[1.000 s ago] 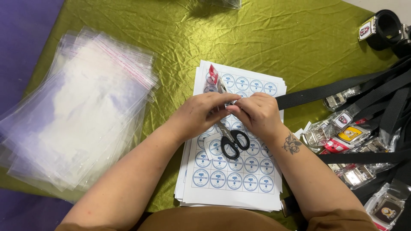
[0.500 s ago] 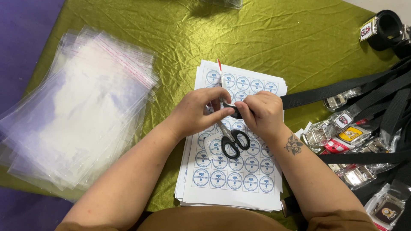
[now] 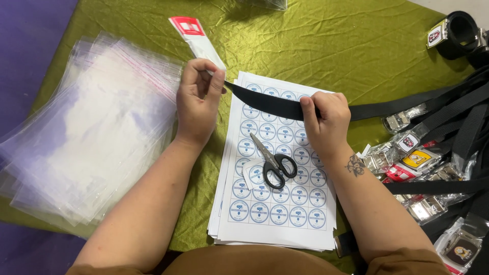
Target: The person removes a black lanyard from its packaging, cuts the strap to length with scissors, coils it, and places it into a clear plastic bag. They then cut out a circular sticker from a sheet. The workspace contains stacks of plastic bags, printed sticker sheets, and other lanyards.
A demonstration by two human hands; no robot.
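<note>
My left hand (image 3: 198, 99) pinches the pointed end of a black belt strap (image 3: 270, 104) together with a white tag that has a red top (image 3: 196, 38). My right hand (image 3: 326, 122) grips the same strap further along, holding it stretched above a stack of white sheets printed with round blue stickers (image 3: 277, 198). Black-handled scissors (image 3: 272, 163) lie closed on the sheets, just below the strap and between my wrists.
A spread pile of clear plastic bags (image 3: 86, 132) lies at the left on the green cloth (image 3: 331, 46). At the right are several black belts with metal buckles in small bags (image 3: 423, 158). A rolled black belt (image 3: 458, 30) sits at the top right.
My hands were close together over the sheets; they have moved apart, the left going up and left, drawing the black strap out between them with the tag.
</note>
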